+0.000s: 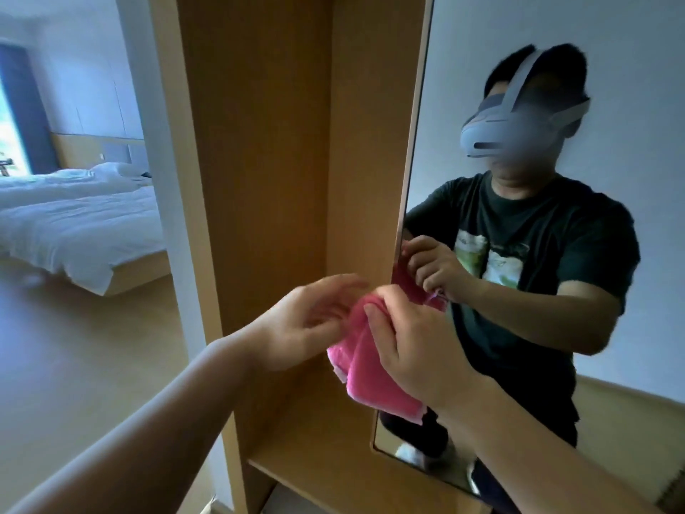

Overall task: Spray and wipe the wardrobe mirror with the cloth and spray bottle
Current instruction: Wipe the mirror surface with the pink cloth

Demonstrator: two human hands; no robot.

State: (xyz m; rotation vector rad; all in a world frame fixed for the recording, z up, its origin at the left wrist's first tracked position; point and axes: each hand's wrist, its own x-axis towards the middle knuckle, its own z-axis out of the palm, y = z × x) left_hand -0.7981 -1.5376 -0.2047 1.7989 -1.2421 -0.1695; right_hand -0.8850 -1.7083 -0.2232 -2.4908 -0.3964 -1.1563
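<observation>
The right hand (415,346) grips the cloth (370,380); the left hand (307,320), fingers loose, touches it. No bottle in view; wiping the mirror (630,68) seems not yet begun.

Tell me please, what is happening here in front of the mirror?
A person stands at the wardrobe mirror and holds a pink cloth in front of it, near the mirror's left edge. The right hand grips the cloth, with the thumb curled over its top. The left hand reaches to the cloth with loosely spread, blurred fingers. It looks as if the cloth is being bunched up for wiping. No spray bottle is in view.
</observation>
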